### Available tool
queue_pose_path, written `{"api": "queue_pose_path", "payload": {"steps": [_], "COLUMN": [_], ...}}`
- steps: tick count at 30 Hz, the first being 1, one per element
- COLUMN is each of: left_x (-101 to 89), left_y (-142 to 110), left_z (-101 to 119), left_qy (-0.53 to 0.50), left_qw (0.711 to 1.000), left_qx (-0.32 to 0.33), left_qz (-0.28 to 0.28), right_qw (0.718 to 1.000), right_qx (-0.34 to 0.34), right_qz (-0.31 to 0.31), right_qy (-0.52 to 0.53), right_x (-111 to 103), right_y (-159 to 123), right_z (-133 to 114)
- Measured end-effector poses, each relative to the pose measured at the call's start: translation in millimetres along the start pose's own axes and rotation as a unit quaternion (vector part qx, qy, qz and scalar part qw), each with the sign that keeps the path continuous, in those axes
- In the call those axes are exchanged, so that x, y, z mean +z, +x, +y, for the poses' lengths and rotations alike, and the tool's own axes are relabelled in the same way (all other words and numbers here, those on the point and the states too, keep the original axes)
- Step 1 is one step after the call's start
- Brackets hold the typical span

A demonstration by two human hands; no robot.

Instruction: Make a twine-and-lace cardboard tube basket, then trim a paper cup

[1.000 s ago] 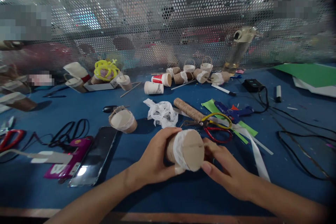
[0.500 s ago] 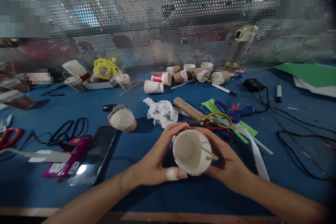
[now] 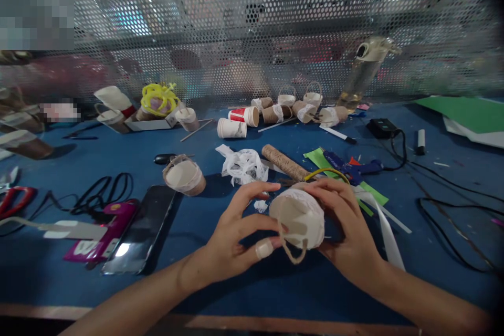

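Observation:
A paper cup (image 3: 315, 223) with white lace around its rim is tilted between my hands, its mouth towards me. A twine handle (image 3: 294, 258) loops down over the near side of the mouth. My right hand (image 3: 350, 228) wraps the cup's right side. At the left rim, my left hand (image 3: 232, 233) pinches the cup near the handle with thumb and a finger, the index finger stretched out above. A bandage (image 3: 263, 248) covers the left thumb. Beyond the hands are a roll of twine (image 3: 285, 163), partly hidden scissors (image 3: 328, 171) and a bundle of white lace (image 3: 246, 165).
To the left stand another lace-rimmed cup (image 3: 185, 176), a phone (image 3: 139, 233) and a purple power strip (image 3: 100, 231). Several decorated cups (image 3: 275, 113) line the back beside a water bottle (image 3: 360, 71). A blue glue gun (image 3: 354, 167) with its cord lies right.
The cup has turned and tipped, so its handle moved from the right of the mouth to the near left. My left hand has shifted from the cup's side to its rim.

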State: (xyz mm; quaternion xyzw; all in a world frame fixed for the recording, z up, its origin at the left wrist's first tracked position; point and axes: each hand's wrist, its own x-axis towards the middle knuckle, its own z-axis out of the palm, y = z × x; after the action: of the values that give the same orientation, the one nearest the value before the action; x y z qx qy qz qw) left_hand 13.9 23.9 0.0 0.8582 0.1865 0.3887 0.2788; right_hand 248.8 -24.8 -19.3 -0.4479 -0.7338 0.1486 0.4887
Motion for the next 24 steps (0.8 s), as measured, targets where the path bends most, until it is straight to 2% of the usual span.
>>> {"api": "queue_pose_path", "payload": {"steps": [3, 8, 16, 24], "left_x": [2.1, 5.8, 10.3, 10.6], "left_y": [2, 4, -4, -1], "left_z": [2, 0, -6, -9], "left_qy": [0.045, 0.041, -0.032, -0.010], "left_qw": [0.998, 0.998, 0.994, 0.995], "left_qx": [0.013, 0.019, -0.072, -0.027], "left_qz": [-0.037, -0.045, -0.078, -0.090], "right_qw": [0.998, 0.994, 0.990, 0.986], "right_qx": [-0.040, -0.088, -0.121, -0.137], "right_qz": [0.021, 0.017, 0.008, -0.007], "right_qy": [-0.042, -0.062, -0.068, -0.090], "right_x": [-1, -1, -1, -1], "right_y": [1, 4, 1, 0], "right_z": [-1, -1, 0, 0]}}
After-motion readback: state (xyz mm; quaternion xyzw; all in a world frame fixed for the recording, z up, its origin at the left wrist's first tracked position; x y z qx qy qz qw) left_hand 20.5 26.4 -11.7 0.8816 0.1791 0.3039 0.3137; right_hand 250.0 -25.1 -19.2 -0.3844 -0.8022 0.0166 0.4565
